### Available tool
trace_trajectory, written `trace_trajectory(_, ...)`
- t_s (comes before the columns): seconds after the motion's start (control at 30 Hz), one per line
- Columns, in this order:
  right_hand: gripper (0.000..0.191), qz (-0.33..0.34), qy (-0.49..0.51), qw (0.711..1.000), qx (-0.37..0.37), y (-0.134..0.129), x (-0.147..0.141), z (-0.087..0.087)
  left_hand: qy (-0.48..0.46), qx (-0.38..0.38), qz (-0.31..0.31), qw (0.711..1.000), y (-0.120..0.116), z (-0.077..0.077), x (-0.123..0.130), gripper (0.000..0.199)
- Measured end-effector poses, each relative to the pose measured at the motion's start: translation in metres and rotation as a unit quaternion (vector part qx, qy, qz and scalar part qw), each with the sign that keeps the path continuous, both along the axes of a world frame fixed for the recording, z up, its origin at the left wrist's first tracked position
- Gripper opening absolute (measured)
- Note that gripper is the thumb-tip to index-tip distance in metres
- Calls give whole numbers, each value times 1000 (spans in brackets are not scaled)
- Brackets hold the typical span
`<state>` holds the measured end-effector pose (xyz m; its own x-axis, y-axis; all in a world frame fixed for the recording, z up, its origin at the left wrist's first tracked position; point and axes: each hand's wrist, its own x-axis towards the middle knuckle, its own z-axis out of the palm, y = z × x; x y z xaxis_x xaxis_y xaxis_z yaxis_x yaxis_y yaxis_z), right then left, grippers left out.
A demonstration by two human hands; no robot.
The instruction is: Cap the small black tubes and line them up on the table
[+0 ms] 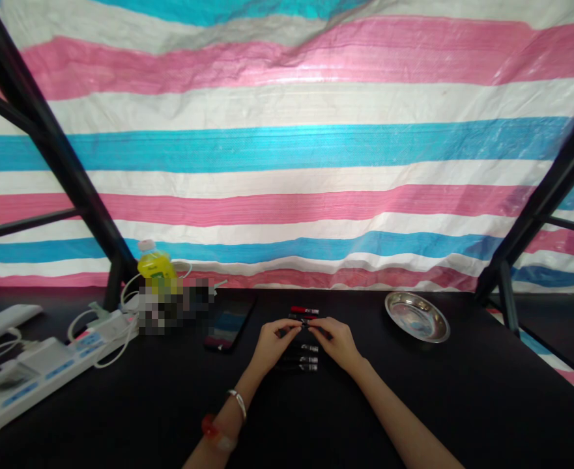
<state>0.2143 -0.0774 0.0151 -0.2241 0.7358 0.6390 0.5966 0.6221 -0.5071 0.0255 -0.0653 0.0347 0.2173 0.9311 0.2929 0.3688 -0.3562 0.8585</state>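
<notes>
Between the fingertips of both hands, above the black tabletop (169,404), is a small dark piece (305,323), the thing being worked on. The left hand (273,343) and the right hand (335,341) each seem to have thumb and forefinger drawn together on it in a light pinch, tips nearly meeting — its shape and any join are too small to tell. Around it lie slender tubes with pale, shiny ends: a red tube (298,309) and a dark, red-tinged tube (295,316) just beyond the fingers, and three dark tubes (308,359) nearer the body, set roughly parallel. I would judge the work to be under way, with this piece not yet set down; whether the tubes lying about are finished or waiting, I cannot tell. Their pale marks are too small to read. Farther out, a phone-like slab (230,329) lies to the left and a steel dish (416,317) well apart to the right. At far left are a white power strip (66,368) with blue sockets and a yellow bottle (157,268) — its greenish label is illegible, and the patch beside it is pixelated. Behind everything hangs a striped sheet (287,146), with no lettering that I can make out.
</notes>
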Motion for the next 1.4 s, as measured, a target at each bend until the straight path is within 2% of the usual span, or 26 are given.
trace_trajectory(0.23,18,4,-41,999,0,0,1,2,-9,-2,-7,1000,-3,1,2,23)
trace_trajectory(0.4,15,-19,-12,999,-23,2,-1,-3,0,0,-33,999,0,-3,1,30)
trace_trajectory(0.57,16,-32,40,998,-39,3,-1,-6,44,46,-3,998,4,-2,-6,30)
trace_trajectory(0.7,17,-37,50,997,-43,2,-2,-5,130,97,24,986,10,-5,-15,27)
trace_trajectory(0.93,17,-87,52,993,-64,3,-1,-5,203,83,34,975,15,-19,-20,29)
trace_trajectory(1.23,17,-106,40,990,-84,3,-1,-3,191,91,15,977,12,-10,-20,17)
trace_trajectory(1.4,20,-96,44,990,-92,4,-1,-3,189,55,35,980,14,-13,-20,18)
